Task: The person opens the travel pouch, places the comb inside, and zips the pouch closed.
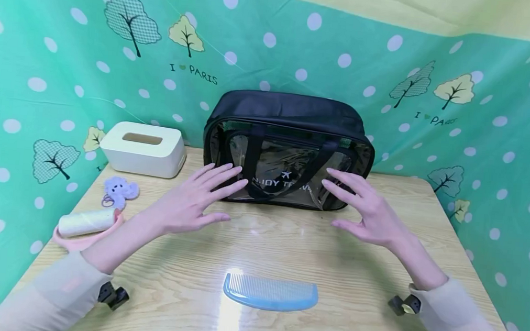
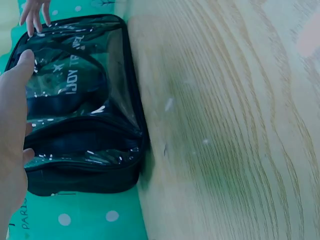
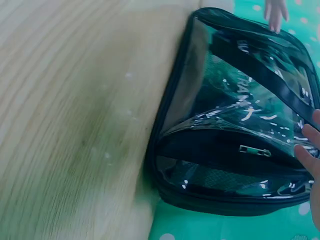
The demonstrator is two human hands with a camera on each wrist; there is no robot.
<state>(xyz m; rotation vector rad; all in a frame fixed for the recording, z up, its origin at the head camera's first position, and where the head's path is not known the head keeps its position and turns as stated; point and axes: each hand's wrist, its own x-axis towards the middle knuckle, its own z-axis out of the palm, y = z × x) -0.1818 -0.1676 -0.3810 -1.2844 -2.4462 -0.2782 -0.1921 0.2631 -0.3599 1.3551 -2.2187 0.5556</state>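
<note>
A black toiletry bag (image 1: 293,110) with a clear front and dark straps stands upright at the back of the table. My left hand (image 1: 198,199) hovers before its left side, fingers spread and holding nothing. On the other side, my right hand (image 1: 367,208) is held out with fingers apart, also bare, its fingertips overlapping the bag's right front in the head view. Both wrist views show the bag (image 2: 85,107) (image 3: 240,115) close by the fingers. Nearer the front edge, a blue comb (image 1: 270,293) lies flat on the wooden table (image 1: 178,294).
At the back left stands a white tissue box (image 1: 145,150). In front of it lie a purple plush charm (image 1: 119,191) and a pink holder (image 1: 73,244) with a whitish roll (image 1: 87,223), partly behind the left forearm. A green patterned cloth (image 1: 275,45) hangs around the table.
</note>
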